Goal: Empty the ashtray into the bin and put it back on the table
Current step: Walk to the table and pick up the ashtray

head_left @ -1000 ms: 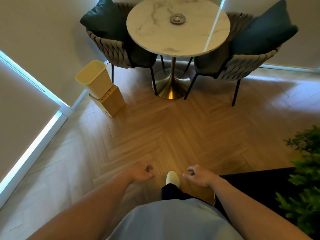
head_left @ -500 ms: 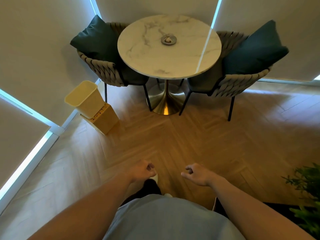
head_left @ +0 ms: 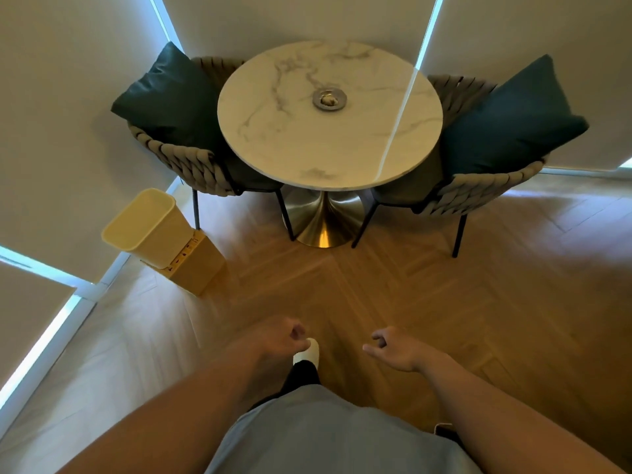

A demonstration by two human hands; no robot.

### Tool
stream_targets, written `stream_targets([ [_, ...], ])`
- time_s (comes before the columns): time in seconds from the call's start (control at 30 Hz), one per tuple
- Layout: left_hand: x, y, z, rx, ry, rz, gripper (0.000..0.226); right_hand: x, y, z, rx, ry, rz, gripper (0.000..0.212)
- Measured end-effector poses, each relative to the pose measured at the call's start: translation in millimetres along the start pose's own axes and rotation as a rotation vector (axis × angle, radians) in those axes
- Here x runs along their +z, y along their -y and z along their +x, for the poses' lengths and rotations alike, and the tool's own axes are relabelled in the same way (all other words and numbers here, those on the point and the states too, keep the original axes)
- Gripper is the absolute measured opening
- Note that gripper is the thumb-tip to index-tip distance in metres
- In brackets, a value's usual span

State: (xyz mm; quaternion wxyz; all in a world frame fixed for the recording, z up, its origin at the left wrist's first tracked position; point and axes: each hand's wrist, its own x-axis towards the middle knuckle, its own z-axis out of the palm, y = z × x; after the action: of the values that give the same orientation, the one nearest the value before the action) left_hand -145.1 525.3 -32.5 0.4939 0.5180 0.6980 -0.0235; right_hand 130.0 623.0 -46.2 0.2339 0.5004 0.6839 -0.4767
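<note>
Fingers of the right hand loosely curled, index and thumb slightly apart, holding nothing; fingers of the left hand curled into a loose fist, also holding nothing. Both hands hang in front of the body above the herringbone floor, with a white shoe visible between them, just beside the left hand. Farther off, to the left, a cream bin sits tilted on a tan box against the wall, its mouth open (contents cannot be made out). Beyond, a round marble desk stands on a brass pedestal. The ashtray, a small metal dish, rests near the desk's centre, slightly toward the far side, with something pale inside it. Woven chairs flank the desk: left chair with a dark cushion, right chair with a dark cushion. Both hands are well apart from ashtray and bin.
</note>
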Motion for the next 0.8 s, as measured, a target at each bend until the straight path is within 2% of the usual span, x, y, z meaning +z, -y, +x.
stream_targets([
  [0.4,-141.8,2.4,82.5,0.077,-0.011,0.092,0.045,-98.3,88.2,78.4,-0.031,-0.096,0.033,0.069],
  [0.7,-200.0,-5.6,132.3,0.092,0.019,0.082,0.045,-161.2,119.5,119.0,-0.045,-0.107,-0.026,0.061],
  [0.8,-219.7,-11.0,154.1,0.079,0.014,0.069,0.045,-187.1,126.3,139.3,-0.045,-0.097,-0.057,0.066],
])
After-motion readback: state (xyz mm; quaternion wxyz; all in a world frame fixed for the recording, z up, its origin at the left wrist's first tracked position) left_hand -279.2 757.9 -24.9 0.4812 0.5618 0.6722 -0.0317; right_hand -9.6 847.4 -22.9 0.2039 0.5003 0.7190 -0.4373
